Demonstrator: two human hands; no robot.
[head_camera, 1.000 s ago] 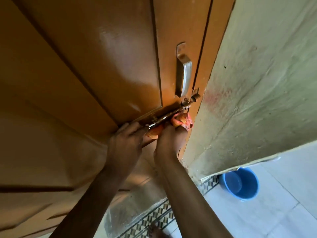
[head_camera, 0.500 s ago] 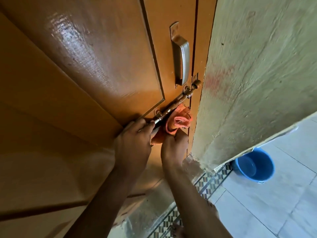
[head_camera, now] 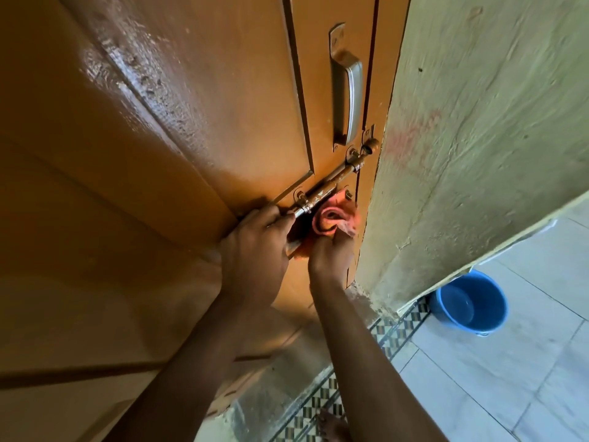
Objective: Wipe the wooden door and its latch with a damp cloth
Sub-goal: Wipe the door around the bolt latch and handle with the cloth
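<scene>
The orange-brown wooden door fills the left and centre, its panels wet and shiny. A brass sliding latch runs diagonally across the door's right edge, below a metal pull handle. My left hand grips the lower end of the latch bolt. My right hand holds a bunched pink-orange cloth pressed against the door just under the latch. Part of the cloth is hidden between my two hands.
A rough pale green wall stands right of the door. A blue bucket sits on the light tiled floor at the wall's foot. A patterned tile strip runs along the threshold, with my bare foot on it.
The view has tilted up and shifted, so the handle and latch sit higher in the frame. The cloth has moved a little along under the latch; my left hand keeps its hold on the bolt.
</scene>
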